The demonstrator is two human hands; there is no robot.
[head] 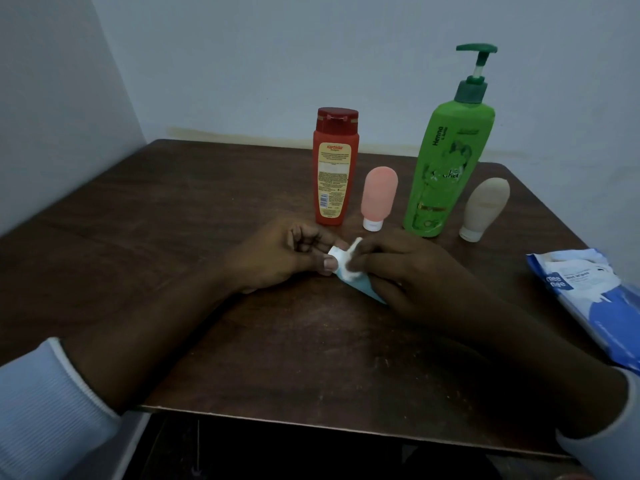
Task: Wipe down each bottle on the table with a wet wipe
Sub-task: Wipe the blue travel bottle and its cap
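Observation:
Four bottles stand in a row at the back of the table: a red-orange bottle, a small pink squeeze bottle on its white cap, a tall green pump bottle and a small beige squeeze bottle. A small teal bottle lies between my hands, low over the table. My left hand pinches its white cap end. My right hand presses a white wet wipe against the bottle's body and hides most of it.
A blue and white wet wipe pack lies at the right edge of the dark wooden table. Pale walls close in behind and on the left. The table's front edge runs just below my forearms.

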